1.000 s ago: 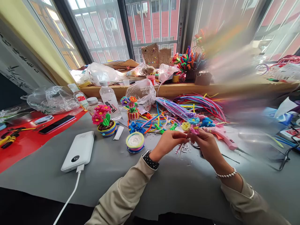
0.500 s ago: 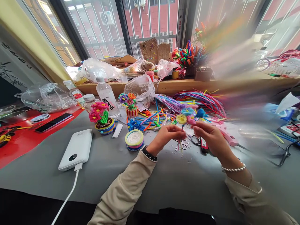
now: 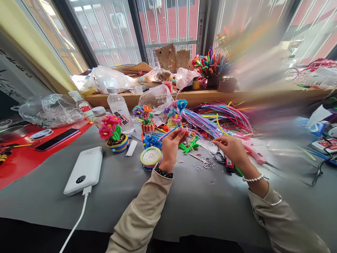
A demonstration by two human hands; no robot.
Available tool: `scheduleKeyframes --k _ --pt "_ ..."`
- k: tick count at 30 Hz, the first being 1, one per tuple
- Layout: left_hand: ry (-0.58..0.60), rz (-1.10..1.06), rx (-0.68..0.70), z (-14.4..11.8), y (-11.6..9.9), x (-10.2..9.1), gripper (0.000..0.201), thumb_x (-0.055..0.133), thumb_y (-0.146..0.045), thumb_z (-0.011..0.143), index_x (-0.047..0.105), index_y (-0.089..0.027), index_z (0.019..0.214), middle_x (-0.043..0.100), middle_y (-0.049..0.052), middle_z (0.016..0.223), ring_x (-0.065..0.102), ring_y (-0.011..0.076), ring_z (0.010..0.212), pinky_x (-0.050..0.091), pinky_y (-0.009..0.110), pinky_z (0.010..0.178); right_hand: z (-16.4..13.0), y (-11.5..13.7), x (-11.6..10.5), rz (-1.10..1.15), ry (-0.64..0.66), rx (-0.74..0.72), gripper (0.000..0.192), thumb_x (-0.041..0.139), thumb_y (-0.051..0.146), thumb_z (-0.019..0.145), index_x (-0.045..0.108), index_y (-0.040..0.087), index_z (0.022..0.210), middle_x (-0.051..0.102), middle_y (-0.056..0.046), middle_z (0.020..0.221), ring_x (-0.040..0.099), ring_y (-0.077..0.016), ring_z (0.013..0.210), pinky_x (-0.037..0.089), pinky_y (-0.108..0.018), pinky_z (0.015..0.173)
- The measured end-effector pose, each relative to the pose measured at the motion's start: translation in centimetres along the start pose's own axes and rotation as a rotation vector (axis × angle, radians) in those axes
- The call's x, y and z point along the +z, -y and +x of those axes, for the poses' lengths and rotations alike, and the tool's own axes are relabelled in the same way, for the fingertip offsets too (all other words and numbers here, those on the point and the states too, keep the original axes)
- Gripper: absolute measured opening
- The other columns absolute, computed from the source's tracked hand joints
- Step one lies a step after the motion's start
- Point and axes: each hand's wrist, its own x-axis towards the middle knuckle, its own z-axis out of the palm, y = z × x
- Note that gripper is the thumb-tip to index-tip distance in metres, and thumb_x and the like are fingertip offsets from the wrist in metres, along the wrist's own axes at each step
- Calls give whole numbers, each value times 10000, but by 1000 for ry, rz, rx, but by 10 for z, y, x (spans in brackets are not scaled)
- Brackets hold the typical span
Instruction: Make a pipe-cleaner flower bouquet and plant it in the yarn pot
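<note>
Flower bunch [image 3: 174,113] moved left since the earlier frame, away from the right hand [image 3: 233,149]. Left hand [image 3: 170,146] had its stems pinched between thumb and fingers, blooms up, clear of the table. Right fingertips were bent close together; couldn't tell if they touched or held anything. Yellow-rimmed round pot [image 3: 150,158] sat just beside the left wrist. Scissors [image 3: 204,161] lay between the hands, pink glue gun [image 3: 254,151] beyond the right.

Window [image 3: 105,42]: dark frames [image 3: 139,31], pale bars [image 3: 166,21] beyond
Outside: pink brick wall [image 3: 172,26]
Sill [image 3: 200,96]: wooden, cluttered
Table [image 3: 205,211]: grey top, red sheet [image 3: 28,156] at left
Light: daylight through the glass
</note>
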Motion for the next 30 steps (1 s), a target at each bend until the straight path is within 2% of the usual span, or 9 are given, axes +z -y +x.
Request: scheduleKeyframes --k 3,6,11,15,19,22,24,27,30 --pt "-23 6 48 2 0 -3 210 687 -281 600 658 -133 747 684 46 751 635 147 717 475 278 723 11 12 5 -182 129 4 222 495 252 788 705 183 809 686 -80 873 603 -230 820 429 -316 709" --pt "-49 16 83 4 -1 -5 214 671 -312 616 657 -143 747 684 47 766 633 152 722 471 275 706 19 28 13 -200 170 -24 232 479 233 793 706 194 821 688 -80 831 608 -226 776 428 -309 676" --pt "-129 -27 124 5 -4 -6 209 702 -265 580 608 -133 712 655 14 668 607 103 625 464 246 675 25 51 33 -201 217 -140 260 563 153 726 661 222 957 647 -68 956 555 -214 925 407 -279 764" --pt "-128 -35 118 4 -5 -6 212 704 -264 577 579 -134 687 636 2 667 589 85 621 456 227 656 23 55 45 -201 239 -161 184 587 111 691 672 184 837 620 -101 980 522 -252 956 414 -304 749" --pt "-119 -27 125 5 -5 -8 202 683 -271 605 572 -143 716 609 -15 659 568 69 607 437 201 618 21 50 39 -154 243 -181 135 557 97 713 640 164 796 643 -90 909 541 -242 916 413 -304 745" --pt "-114 22 87 6 -5 -9 202 658 -286 633 562 -150 747 581 -28 642 542 59 581 411 184 579 22 45 27 -84 242 -200 133 534 150 757 609 173 864 667 -50 850 588 -186 798 427 -272 702" --pt "-64 65 38 5 -4 -9 176 631 -285 661 544 -149 730 559 -34 628 522 55 559 401 180 562 22 40 19 22 215 -215 128 515 213 789 602 182 876 672 -29 845 596 -153 755 432 -251 695" --pt "41 143 -2 5 1 -8 135 546 -274 739 492 -154 713 530 -36 603 496 56 513 394 189 528 22 34 11 313 131 -184 160 543 300 765 622 171 819 672 -39 821 593 -150 722 444 -256 673" --pt "77 200 14 5 6 -5 130 480 -267 791 426 -175 717 474 -59 548 428 51 437 337 188 454 21 31 8 551 131 -111 251 574 383 718 634 152 795 666 -60 796 592 -154 684 459 -265 628"
